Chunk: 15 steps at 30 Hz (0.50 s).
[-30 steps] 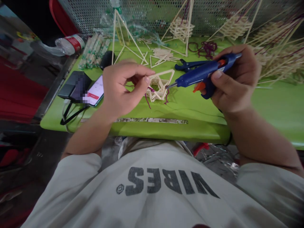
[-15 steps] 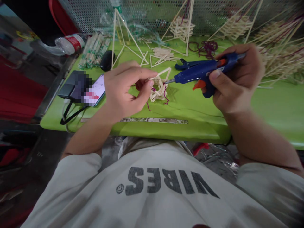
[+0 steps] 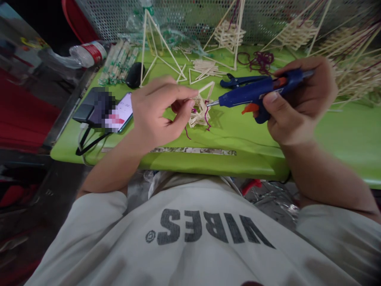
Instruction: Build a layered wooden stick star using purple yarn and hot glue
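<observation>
My left hand pinches a small ornament of stacked wooden sticks with a triangle stick frame and purple thread, held just above the green table. My right hand grips a blue hot glue gun with an orange trigger. Its metal nozzle points left and touches the right side of the stick ornament.
A phone and a black device lie left of my left hand. Blue pliers, loose stick bundles, purple thread, tall stick pyramids and a plastic bottle stand further back. Finished stick pieces pile at the far right.
My left hand has turned the stick ornament so its triangle frame stands more upright. The glue gun has shifted slightly, its nozzle staying at the ornament's right side.
</observation>
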Motion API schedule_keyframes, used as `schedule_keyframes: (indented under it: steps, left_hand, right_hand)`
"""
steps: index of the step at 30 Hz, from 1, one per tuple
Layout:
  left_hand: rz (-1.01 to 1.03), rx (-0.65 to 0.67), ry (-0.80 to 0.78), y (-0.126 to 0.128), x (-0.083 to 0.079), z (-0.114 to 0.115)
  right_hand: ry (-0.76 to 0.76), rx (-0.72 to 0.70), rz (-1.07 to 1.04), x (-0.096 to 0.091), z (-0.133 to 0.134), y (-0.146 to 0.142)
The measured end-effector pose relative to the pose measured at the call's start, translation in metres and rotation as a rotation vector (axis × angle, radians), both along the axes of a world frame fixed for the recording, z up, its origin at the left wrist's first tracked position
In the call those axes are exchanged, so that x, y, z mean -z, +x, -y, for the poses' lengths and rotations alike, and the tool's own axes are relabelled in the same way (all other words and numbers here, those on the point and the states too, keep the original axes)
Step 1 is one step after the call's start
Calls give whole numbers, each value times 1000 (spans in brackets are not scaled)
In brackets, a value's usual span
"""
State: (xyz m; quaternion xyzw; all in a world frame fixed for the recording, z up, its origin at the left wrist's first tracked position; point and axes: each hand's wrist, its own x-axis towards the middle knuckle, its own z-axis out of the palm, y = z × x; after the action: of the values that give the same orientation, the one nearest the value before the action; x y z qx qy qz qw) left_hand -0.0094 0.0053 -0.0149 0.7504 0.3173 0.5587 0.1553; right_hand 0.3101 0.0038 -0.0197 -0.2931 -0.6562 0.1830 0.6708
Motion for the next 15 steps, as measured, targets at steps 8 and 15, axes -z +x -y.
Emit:
schedule_keyframes:
  steps: [8,15]
  left_hand:
    - [-79,42,104,1,7,-13]
    - [-25,36,137,1,18,-21]
  right_hand:
    - [6,148,123,-4,12,-2]
    - [149,269,215,-3,10,4]
